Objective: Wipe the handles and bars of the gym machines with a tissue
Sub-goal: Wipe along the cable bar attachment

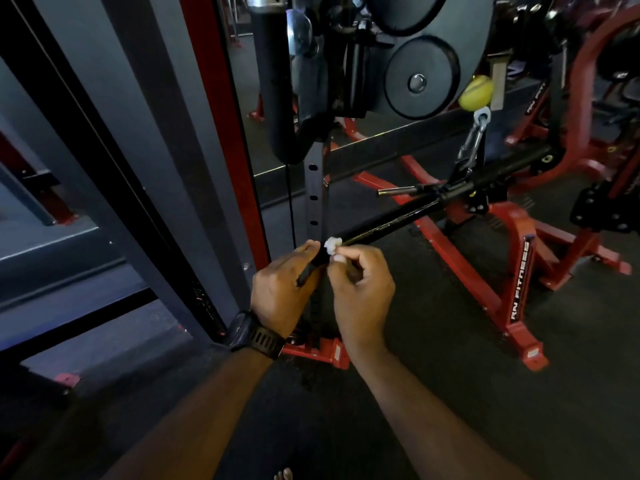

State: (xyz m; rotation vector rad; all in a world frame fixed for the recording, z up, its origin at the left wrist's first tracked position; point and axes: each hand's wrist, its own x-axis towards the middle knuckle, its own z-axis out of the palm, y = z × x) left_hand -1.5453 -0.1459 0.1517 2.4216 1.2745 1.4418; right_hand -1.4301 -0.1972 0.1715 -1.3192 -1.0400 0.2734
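Head view, looking down over both of my forearms at a cable machine. My left hand [282,292], with a dark wristwatch [254,336] on the wrist, is curled around the near end of a long black bar [408,216]; the fingers wrap over the top and the grip is closed on the bar. My right hand [360,289] sits just beside it, fingers bent inward, pinching a small crumpled white tissue [332,244] between thumb and fingertips. The tissue presses against the bar directly next to the left hand's fingertips.

The bar runs diagonally up and to the right from my hands. Further along, a metal carabiner [472,142] joins it to a cable fitting capped by a yellow-green ball stopper [476,92]. Behind the hands stands a grey perforated upright [313,188] of the machine. Black round weight plates [420,77] hang above, beside a black padded roller [277,98]. A red steel frame [519,271] lettered in white stands on the dark rubber floor [450,375] to the right. A mirror panel with a red edge [225,116] fills the left. Bare toes [283,474] show at the bottom edge.
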